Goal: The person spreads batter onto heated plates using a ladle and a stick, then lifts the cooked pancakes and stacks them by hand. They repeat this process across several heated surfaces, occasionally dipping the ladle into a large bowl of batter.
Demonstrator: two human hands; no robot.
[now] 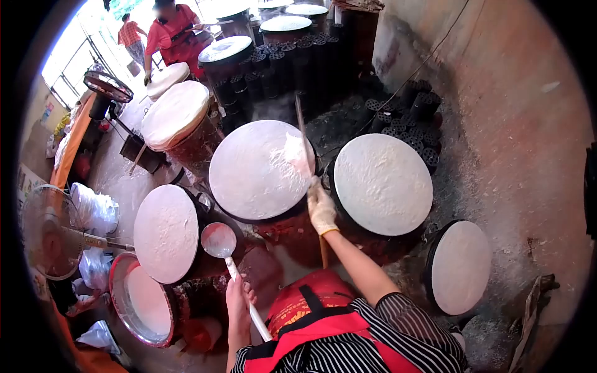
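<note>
My right hand, in a pale glove, grips a long thin stick that lies across the right side of the middle round griddle. A smear of wet white batter sits under the stick on that griddle. My left hand is bare and holds the white handle of a metal ladle, whose bowl hangs between the middle griddle and the left griddle. The left griddle and the right griddle each carry a thin white sheet.
A basin of white batter sits low left. A fourth griddle stands at right. A stack of finished sheets lies behind. Black coal briquettes are piled at the back. A person in red works farther off. A fan stands at left.
</note>
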